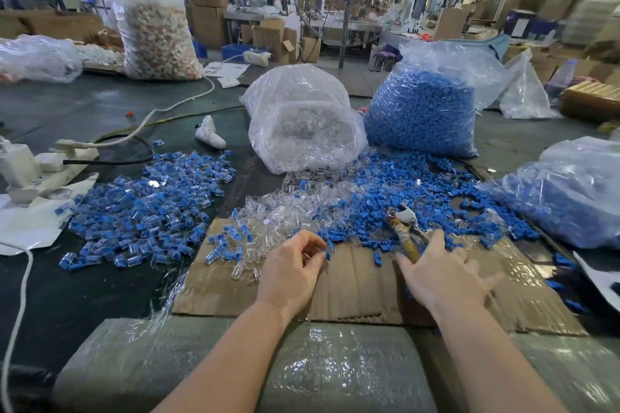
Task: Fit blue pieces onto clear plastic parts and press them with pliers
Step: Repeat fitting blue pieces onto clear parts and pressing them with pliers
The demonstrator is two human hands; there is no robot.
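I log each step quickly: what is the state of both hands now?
Left hand: closed, pinching a blue piece at the fingertips.
Right hand: open, fingers spread, resting over the pliers handles, not gripping them.

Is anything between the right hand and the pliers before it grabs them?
Nothing visible blocks it. The right hand is spread open with its fingers already at the yellowish handles of the pliers, which lie on the loose blue pieces at the cardboard sheet's far edge.
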